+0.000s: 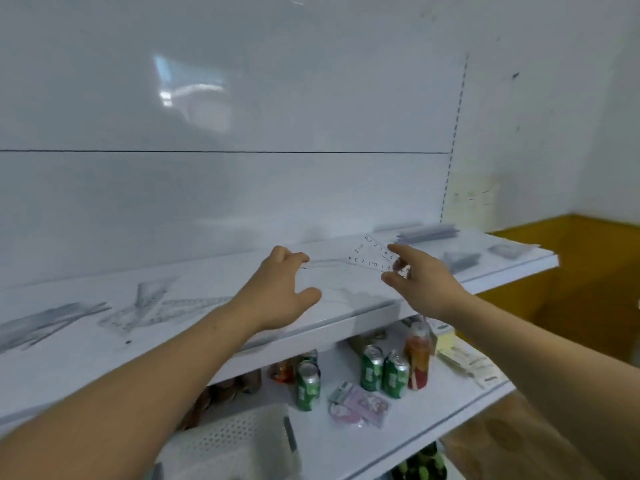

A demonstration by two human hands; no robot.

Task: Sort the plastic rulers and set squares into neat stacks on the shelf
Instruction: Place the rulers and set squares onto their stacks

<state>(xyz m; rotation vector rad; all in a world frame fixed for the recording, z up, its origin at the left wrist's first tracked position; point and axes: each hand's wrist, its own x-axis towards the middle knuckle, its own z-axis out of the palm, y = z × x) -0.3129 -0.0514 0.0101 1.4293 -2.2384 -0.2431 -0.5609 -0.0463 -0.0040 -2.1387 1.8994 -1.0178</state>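
Both forearms reach up from the bottom of the view, over a white basket [239,441] and green cans [372,367] on the lower level, towards the upper shelf [214,344] where the sorting takes place.

By my reading the job is partly done. At the right end of the shelf several neat stacks [429,233] of clear plastic sit apart from one another, some long, some triangular. At the left end a spread of loose pieces [149,308], rulers and set squares overlapping at odd angles, is not yet sorted (the blur there makes a count impossible). That heap looks like the larger share of what is left.

Between the two zones, the right hand [426,285] pinches a clear set square [372,258] by one corner, forefinger stretched above and thumb below, with the printed scale pointing left and the piece raised just above the shelf. The left hand [280,289] has its thumb spread wide and its fingers bent down onto the end of another clear piece [327,271] lying flat on the shelf; it touches it, but whether it actually grips it I cannot tell.
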